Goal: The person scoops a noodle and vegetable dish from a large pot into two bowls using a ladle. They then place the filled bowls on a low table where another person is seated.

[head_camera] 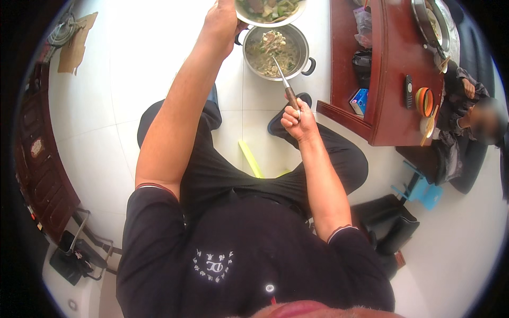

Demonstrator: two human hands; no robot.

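My left hand (pixel 224 28) is at the top, at the left rim of a bowl (pixel 278 22) of green vegetables and other food; its fingers are partly hidden. Just below the bowl, a metal pot (pixel 307 51) with black side handles stands on the tiled floor, holding noodle-like food in broth. My right hand (pixel 299 119) grips the dark handle of a long metal ladle (pixel 284 79). The ladle's far end is over the pot, under a heap of the pale food with green bits.
At right, a red wooden table (pixel 397 79) bears a remote control (pixel 408 91), an orange bowl (pixel 424 101), chopsticks (pixel 429 125) and a large pan (pixel 417 24). A person (pixel 469 89) sits beyond it. Flattened cardboard (pixel 75 47) lies at upper left; a blue stool (pixel 425 192) stands at right.
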